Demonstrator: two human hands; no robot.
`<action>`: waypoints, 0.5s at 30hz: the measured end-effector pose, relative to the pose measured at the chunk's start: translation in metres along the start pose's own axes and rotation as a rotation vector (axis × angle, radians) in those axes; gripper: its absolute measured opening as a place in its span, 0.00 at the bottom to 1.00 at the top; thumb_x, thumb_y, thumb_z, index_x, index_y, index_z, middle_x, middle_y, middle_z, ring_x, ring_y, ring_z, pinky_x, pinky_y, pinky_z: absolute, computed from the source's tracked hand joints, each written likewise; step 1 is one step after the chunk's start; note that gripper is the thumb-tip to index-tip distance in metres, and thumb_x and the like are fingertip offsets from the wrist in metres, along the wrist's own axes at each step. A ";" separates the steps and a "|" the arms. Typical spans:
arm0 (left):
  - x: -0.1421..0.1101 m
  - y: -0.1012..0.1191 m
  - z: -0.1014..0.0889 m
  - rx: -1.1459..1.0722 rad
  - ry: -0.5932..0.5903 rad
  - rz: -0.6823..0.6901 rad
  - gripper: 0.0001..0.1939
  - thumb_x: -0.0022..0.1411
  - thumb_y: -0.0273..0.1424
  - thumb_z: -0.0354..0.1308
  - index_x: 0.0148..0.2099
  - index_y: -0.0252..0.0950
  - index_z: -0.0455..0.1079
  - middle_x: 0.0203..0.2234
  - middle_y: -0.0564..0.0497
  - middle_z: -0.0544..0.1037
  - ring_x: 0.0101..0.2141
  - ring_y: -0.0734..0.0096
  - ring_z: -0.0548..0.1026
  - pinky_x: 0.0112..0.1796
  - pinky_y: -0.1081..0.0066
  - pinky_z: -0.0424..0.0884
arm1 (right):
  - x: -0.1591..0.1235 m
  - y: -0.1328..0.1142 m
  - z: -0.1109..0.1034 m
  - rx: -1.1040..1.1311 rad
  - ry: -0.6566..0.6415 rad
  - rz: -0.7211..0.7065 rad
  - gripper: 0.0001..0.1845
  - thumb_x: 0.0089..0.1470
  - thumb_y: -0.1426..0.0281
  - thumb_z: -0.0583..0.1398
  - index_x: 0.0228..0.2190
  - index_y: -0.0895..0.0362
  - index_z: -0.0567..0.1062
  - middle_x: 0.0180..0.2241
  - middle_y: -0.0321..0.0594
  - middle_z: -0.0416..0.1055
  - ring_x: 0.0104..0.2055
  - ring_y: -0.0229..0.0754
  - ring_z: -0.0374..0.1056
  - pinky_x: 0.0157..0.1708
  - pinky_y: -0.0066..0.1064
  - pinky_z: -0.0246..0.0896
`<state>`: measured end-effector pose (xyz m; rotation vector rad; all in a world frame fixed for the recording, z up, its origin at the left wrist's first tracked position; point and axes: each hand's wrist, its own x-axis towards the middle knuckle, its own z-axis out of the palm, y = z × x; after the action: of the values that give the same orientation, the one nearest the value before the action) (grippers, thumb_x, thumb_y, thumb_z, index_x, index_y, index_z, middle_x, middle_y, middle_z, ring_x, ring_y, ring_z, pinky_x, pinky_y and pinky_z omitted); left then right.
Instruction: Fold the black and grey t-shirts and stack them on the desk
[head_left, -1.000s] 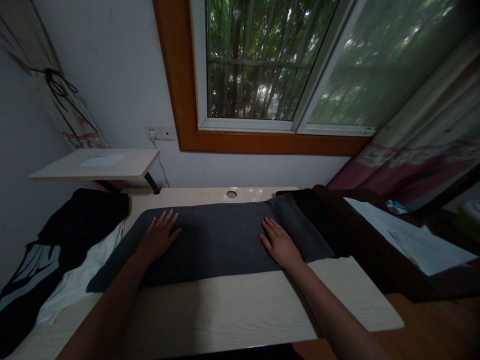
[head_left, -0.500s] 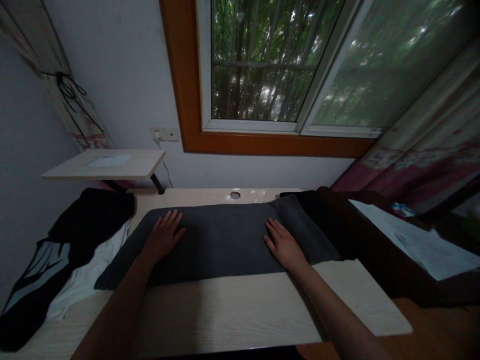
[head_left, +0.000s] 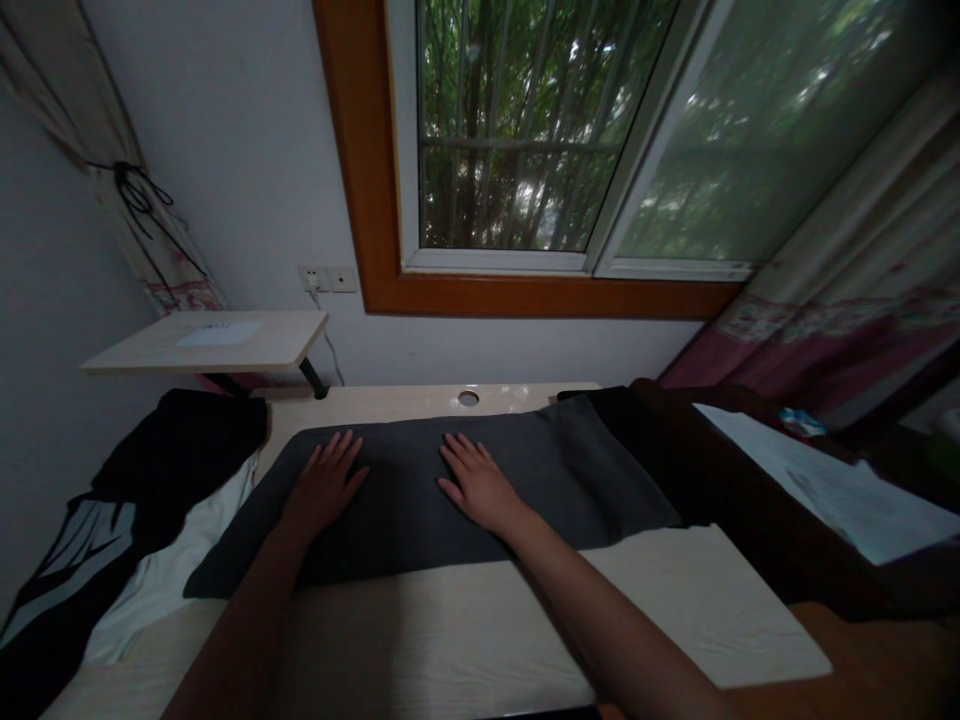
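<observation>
A dark grey folded cloth [head_left: 405, 510], perhaps a garment, is spread lengthwise across the pale wooden desk [head_left: 442, 620]. My left hand [head_left: 328, 485] lies flat on its left part, fingers spread. Near the middle of the cloth, my right hand [head_left: 480, 485] rests palm down with its fingers apart. Neither hand grips anything. The cloth's right end shows soft wrinkles and reaches a black cloth beside it.
Black clothing [head_left: 180, 440] with a white print lies on the left over a white cloth [head_left: 169, 560]. A small raised shelf [head_left: 150, 345] stands behind it. At right, a paper sheet [head_left: 817, 480] lies on a dark brown surface. A window [head_left: 540, 150] is ahead.
My right hand has slid left along the grey cloth, from its right part to about the middle. The left hand stays in place on the cloth. The camera view has shifted slightly.
</observation>
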<state>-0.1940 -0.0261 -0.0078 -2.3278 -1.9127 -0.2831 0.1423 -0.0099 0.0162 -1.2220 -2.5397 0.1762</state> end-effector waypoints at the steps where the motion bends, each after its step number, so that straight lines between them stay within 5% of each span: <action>1: 0.000 0.000 0.001 0.000 0.002 0.001 0.33 0.73 0.49 0.40 0.71 0.37 0.56 0.71 0.43 0.56 0.71 0.52 0.52 0.67 0.47 0.51 | 0.007 -0.005 0.004 0.004 -0.020 -0.033 0.33 0.68 0.54 0.51 0.68 0.55 0.60 0.72 0.47 0.49 0.74 0.54 0.44 0.70 0.54 0.42; 6: 0.001 -0.002 0.003 0.003 0.009 0.009 0.34 0.73 0.49 0.40 0.72 0.36 0.55 0.71 0.43 0.55 0.71 0.52 0.51 0.67 0.46 0.51 | 0.023 0.005 0.009 0.006 -0.088 -0.118 0.35 0.68 0.49 0.50 0.69 0.52 0.58 0.72 0.45 0.48 0.74 0.51 0.43 0.71 0.50 0.40; 15: 0.000 -0.002 0.001 -0.005 0.005 0.011 0.33 0.73 0.48 0.40 0.72 0.38 0.56 0.71 0.43 0.55 0.71 0.53 0.51 0.67 0.46 0.51 | 0.017 0.105 -0.007 -0.103 -0.059 0.072 0.34 0.68 0.49 0.47 0.68 0.51 0.61 0.72 0.44 0.47 0.74 0.51 0.43 0.70 0.51 0.45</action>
<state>-0.1955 -0.0253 -0.0084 -2.3379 -1.8985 -0.2927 0.2123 0.0696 0.0011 -1.3668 -2.5854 0.0998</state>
